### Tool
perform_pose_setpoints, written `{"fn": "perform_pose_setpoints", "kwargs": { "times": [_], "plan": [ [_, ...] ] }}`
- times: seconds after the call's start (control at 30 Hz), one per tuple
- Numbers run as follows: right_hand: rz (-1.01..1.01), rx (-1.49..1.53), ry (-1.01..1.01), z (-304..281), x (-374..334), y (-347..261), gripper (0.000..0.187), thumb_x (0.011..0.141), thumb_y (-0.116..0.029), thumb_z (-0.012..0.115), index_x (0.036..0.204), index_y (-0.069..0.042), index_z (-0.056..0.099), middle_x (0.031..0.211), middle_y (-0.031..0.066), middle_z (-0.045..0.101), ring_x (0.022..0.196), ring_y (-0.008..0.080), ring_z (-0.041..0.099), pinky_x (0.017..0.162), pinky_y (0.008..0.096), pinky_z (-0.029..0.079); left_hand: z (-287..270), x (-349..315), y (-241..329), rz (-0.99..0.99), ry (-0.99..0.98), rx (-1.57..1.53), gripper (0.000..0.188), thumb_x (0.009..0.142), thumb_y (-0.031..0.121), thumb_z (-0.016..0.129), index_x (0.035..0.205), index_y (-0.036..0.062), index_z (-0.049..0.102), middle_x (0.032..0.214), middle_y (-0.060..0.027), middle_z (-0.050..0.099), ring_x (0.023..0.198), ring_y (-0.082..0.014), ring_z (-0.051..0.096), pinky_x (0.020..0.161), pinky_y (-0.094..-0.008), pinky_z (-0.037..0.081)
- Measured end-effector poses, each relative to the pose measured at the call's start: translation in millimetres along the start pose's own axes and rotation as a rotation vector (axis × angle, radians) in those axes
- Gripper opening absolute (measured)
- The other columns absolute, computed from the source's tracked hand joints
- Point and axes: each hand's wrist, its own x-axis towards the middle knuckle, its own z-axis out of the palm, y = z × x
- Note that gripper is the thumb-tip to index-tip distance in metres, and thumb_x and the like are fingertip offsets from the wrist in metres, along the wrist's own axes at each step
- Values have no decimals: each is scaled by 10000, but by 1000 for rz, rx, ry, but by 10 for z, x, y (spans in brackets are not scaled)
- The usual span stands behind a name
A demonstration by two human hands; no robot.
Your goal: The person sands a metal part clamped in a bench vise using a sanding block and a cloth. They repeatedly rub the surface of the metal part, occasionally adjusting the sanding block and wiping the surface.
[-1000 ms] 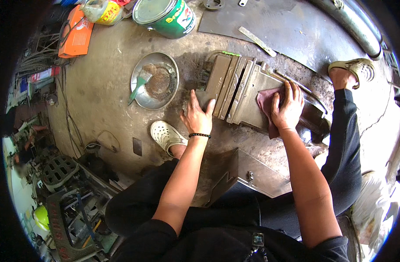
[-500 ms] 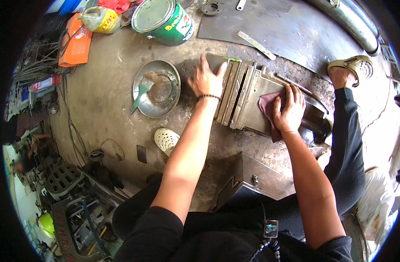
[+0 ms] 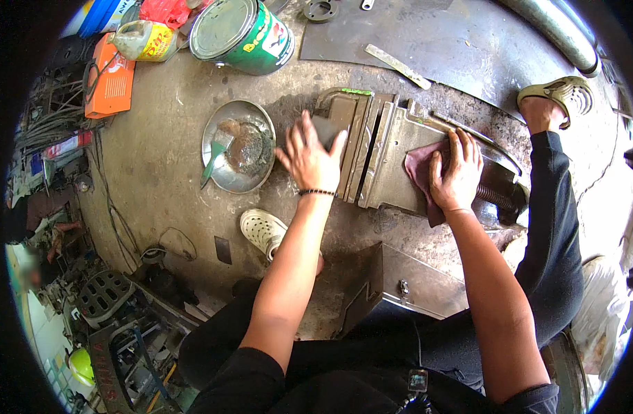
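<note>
A large metal bench vise [image 3: 399, 152] lies on the concrete floor in front of me, its screw toward the right. My left hand [image 3: 315, 162] is over the vise's left end, palm down with fingers spread, holding nothing visible. My right hand [image 3: 460, 171] presses a dark reddish rag [image 3: 420, 169] against the vise's top, fingers lying over the far side. Part of the rag is hidden under that palm. Left of the vise stands a round metal bowl [image 3: 223, 176] with murky, gritty contents. A brush with a green handle [image 3: 213, 164] leans inside it.
A green paint bucket [image 3: 258, 48], a plastic bottle [image 3: 147, 41] and an orange machine [image 3: 109, 83] stand at the far left. A steel sheet [image 3: 461, 52] carries a flat metal strip [image 3: 398, 66]. Nearer me is a metal box [image 3: 413, 279]; cables [image 3: 113, 193] run along the left.
My left hand has moved left and toward me, uncovering more of the vise's left end. My right hand stays on the rag. The view has shifted slightly.
</note>
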Motion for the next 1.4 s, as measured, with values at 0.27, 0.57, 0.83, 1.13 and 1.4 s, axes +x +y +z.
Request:
{"fn": "perform_pose_setpoints", "kwargs": {
  "times": [0.27, 0.57, 0.83, 1.13, 1.4],
  "plan": [
    [-13, -3, -2, -5, 8, -2, 532, 870, -279, 619, 1328, -12, 576, 1379, 203, 552, 1344, 377, 461, 1184, 504, 285, 230, 611, 350, 27, 13, -100, 855, 921, 660, 566, 1559, 135, 347, 1527, -191, 452, 1476, -390, 325, 1169, -715, 168],
    [5, 22, -3, -24, 12, -8, 536, 875, -289, 615, 1330, -10, 576, 1389, 201, 551, 1358, 375, 449, 1189, 507, 276, 14, -515, -267, -89, -104, 12, 825, 936, 592, 599, 1571, 138, 331, 1565, -192, 400, 1470, -415, 325, 1141, -720, 213],
    [6, 0, -1, -9, 7, -9, 534, 873, -284, 621, 1331, -12, 573, 1385, 199, 552, 1357, 369, 450, 1186, 499, 282, 21, -399, -270, -36, -67, 5, 832, 936, 599, 595, 1570, 132, 326, 1538, -176, 451, 1466, -412, 332, 1147, -719, 198],
    [-3, -15, -17, -16, 15, -20, 522, 876, -286, 611, 1322, -17, 580, 1391, 198, 554, 1354, 376, 455, 1187, 502, 279, 266, 658, 350, 89, 37, -44, 813, 942, 664, 523, 1548, 142, 379, 1480, -186, 511, 1451, -368, 381, 1157, -723, 178],
    [-1, 2, -17, -8, 7, -19, 544, 886, -303, 604, 1341, -7, 564, 1398, 205, 538, 1358, 384, 448, 1190, 513, 268, 72, -199, -128, 2, -25, -94, 778, 940, 598, 583, 1554, 167, 373, 1450, -242, 512, 1402, -394, 437, 1140, -721, 208]
  ]
}}
